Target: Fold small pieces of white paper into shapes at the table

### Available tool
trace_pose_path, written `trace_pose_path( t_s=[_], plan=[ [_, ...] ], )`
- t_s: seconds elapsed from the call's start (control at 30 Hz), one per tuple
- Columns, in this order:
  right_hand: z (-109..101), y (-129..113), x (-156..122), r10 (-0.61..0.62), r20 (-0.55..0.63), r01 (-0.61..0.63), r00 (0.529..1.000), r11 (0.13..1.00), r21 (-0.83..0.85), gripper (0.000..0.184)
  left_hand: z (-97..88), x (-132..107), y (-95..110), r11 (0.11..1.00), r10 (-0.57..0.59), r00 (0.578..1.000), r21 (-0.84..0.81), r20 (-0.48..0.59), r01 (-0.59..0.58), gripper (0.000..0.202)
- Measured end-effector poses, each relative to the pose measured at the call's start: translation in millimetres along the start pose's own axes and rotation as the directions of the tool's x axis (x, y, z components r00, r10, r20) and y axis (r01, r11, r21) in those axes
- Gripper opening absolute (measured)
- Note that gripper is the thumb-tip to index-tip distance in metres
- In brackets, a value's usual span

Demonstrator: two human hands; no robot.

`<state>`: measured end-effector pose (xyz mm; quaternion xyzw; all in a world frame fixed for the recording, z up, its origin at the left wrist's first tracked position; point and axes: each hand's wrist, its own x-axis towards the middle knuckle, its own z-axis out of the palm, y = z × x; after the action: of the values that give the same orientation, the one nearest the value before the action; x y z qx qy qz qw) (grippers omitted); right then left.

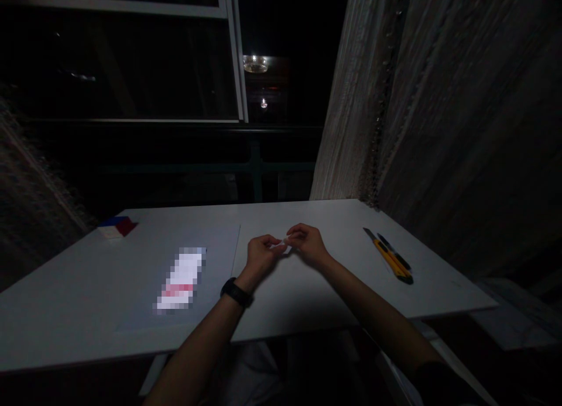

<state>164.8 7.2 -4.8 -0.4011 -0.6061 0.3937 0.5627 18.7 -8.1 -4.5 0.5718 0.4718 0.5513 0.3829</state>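
The left hand (261, 254) and the right hand (309, 242) each pinch one end of a small white strip (280, 244), just above the flat, smooth white table (307, 300). A long yellow knife (390, 258) lies at 3 o'clock.

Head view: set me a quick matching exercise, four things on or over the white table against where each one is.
Things
1. small white piece
2. yellow and black utility knife
3. red, blue and white puzzle cube
4. black wristwatch

Places
A. far left corner of the white table
B. worn on the left wrist
C. pinched between the left hand and right hand
D. right side of the table, beside a black pen

Pairs: 1-C, 2-D, 3-A, 4-B
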Motion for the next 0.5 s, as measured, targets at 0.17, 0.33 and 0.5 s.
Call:
trace_pose_path(
  t_s=[0.17, 0.33, 0.5],
  plan=[
    [-3, 0, -2, -0.127, 0.000, 0.125, 0.992, 0.976, -0.179, 0.014, 2.4, 0, -6, 0.999, -0.051, 0.995, -0.006, 0.090, 0.052, 0.029],
    [-6, -5, -5, -0.170, 0.108, 0.196, 0.979, 0.931, -0.309, 0.008, 0.4, 1, -15, 0.988, 0.000, 0.985, 0.149, 0.174, -0.026, 0.032],
    [-3, -8, -5, -0.127, 0.167, 0.164, 0.978, 0.959, -0.230, 0.005, -1.8, 3, -13, 0.995, -0.077, 0.981, 0.071, 0.180, 0.065, 0.028]
  ],
)
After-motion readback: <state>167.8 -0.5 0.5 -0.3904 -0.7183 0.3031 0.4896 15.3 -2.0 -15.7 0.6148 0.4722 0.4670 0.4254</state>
